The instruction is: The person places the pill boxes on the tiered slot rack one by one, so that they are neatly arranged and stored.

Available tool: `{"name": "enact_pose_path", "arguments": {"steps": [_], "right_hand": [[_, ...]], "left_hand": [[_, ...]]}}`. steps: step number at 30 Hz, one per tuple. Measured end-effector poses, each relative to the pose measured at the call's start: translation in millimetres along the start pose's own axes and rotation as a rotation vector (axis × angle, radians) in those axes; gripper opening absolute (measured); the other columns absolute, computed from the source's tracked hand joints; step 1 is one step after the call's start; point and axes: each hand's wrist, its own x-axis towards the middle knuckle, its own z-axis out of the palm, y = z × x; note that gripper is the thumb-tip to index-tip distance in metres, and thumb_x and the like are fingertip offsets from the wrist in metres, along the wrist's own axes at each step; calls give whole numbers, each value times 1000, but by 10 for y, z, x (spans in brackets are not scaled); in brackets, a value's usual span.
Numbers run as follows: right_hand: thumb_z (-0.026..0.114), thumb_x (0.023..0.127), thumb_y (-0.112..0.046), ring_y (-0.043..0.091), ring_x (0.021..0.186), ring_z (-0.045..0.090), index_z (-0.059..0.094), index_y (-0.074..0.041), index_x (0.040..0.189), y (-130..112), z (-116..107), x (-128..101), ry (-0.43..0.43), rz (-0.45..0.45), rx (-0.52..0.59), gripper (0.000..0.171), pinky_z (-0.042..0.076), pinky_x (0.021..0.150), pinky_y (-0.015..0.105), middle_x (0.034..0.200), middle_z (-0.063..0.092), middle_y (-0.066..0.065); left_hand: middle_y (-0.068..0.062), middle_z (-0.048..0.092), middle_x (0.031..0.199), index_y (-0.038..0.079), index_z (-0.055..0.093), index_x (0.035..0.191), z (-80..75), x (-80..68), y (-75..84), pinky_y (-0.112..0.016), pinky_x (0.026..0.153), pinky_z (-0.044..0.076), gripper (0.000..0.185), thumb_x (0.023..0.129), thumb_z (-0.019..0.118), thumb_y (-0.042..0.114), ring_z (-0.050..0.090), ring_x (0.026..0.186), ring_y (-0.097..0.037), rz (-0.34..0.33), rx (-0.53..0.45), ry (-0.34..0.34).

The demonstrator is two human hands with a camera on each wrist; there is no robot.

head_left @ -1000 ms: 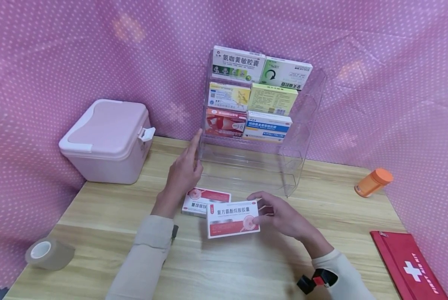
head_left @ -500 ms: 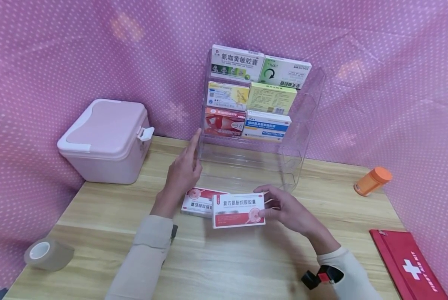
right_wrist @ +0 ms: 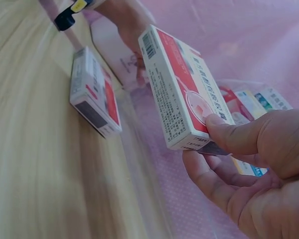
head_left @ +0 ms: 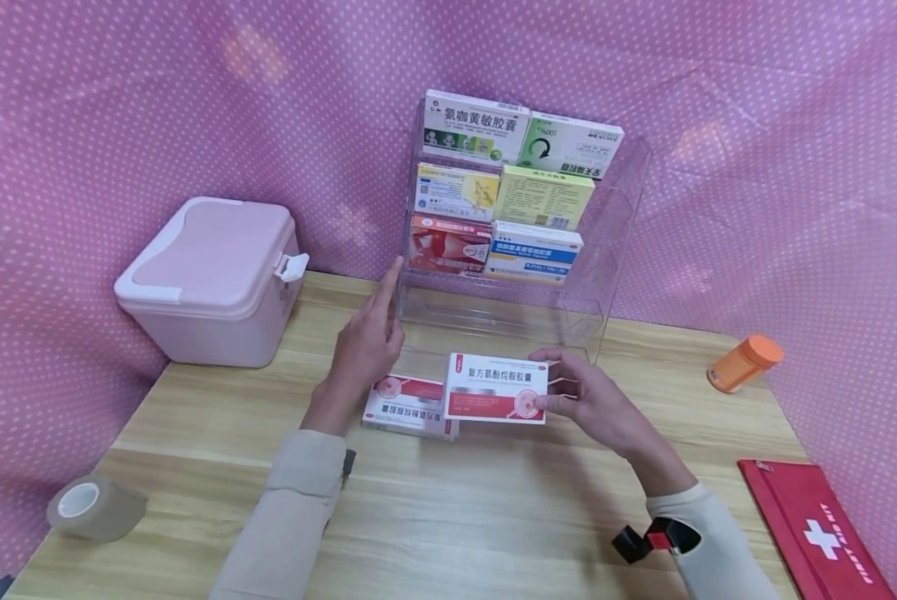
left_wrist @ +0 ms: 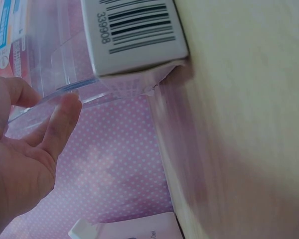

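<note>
A red-and-white medicine box (head_left: 497, 388) is held clear of the wooden table (head_left: 448, 517), in front of the lowest shelf of the clear acrylic rack (head_left: 598, 275), its printed face turned toward the head camera. The right hand (head_left: 594, 400) pinches it at its right end, thumb on the front and curled fingers behind, as the right wrist view shows plainly. Just left of it and lower, a second red-and-white box (head_left: 411, 406) of the same kind lies flat on the table, partly covered by the held one in the head view. The left hand (head_left: 366, 346) rests beside that lying box with its fingers straight and relaxed, holding nothing, the forefinger stretched up to the left front edge of the rack; the left wrist view shows the fingertips right at the clear wall. The rack's upper three tiers carry six boxes in pairs. A pink lidded case (head_left: 212, 279) stands at the back left, a tape roll (head_left: 92, 507) near the front left, an orange bottle (head_left: 744, 364) lies on its side at the right, and a red first-aid pouch (head_left: 816, 537) sits at the front right corner.
</note>
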Motion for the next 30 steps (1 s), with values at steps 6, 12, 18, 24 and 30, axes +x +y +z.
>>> {"name": "enact_pose_path", "arguments": {"steps": [6, 12, 18, 24, 30], "right_hand": [[74, 97, 2, 32, 113, 70, 50, -3, 149, -47, -82, 31, 66, 57, 7, 58, 61, 89, 23, 128, 67, 27], [74, 97, 2, 32, 111, 68, 49, -4, 149, -53, -151, 108, 134, 89, 8, 57, 60, 84, 25, 130, 67, 28], [73, 100, -1, 36, 116, 69, 47, -2, 148, -68, -209, 215, 212, 70, -32, 55, 59, 86, 19, 133, 67, 29], [73, 98, 4, 45, 118, 71, 46, 4, 147, -101, -288, 372, 330, -15, -59, 56, 57, 86, 11, 132, 68, 33], [75, 95, 5, 46, 118, 71, 47, 7, 144, -129, -341, 548, 444, -105, -102, 56, 54, 88, 4, 128, 70, 34]], "left_hand": [[-13, 44, 171, 42, 7, 174, 4, -5, -20, -38, 63, 53, 101, 100, 63, 1, 62, 82, -30, 12, 2, 4], [-14, 45, 171, 42, 7, 174, 12, -7, -39, -38, 63, 53, 102, 100, 64, 0, 62, 80, -30, 23, 2, 11], [-13, 46, 170, 42, 8, 173, 10, 4, -32, -40, 65, 54, 102, 99, 64, 0, 63, 84, -32, 22, -5, 14], [-13, 47, 169, 40, 10, 174, 22, 12, -32, -40, 64, 53, 101, 99, 64, -1, 62, 83, -31, 24, -5, 18], [-14, 47, 169, 40, 9, 174, 27, 6, -41, -38, 62, 52, 102, 99, 65, -1, 60, 76, -29, 18, 2, 19]]}}
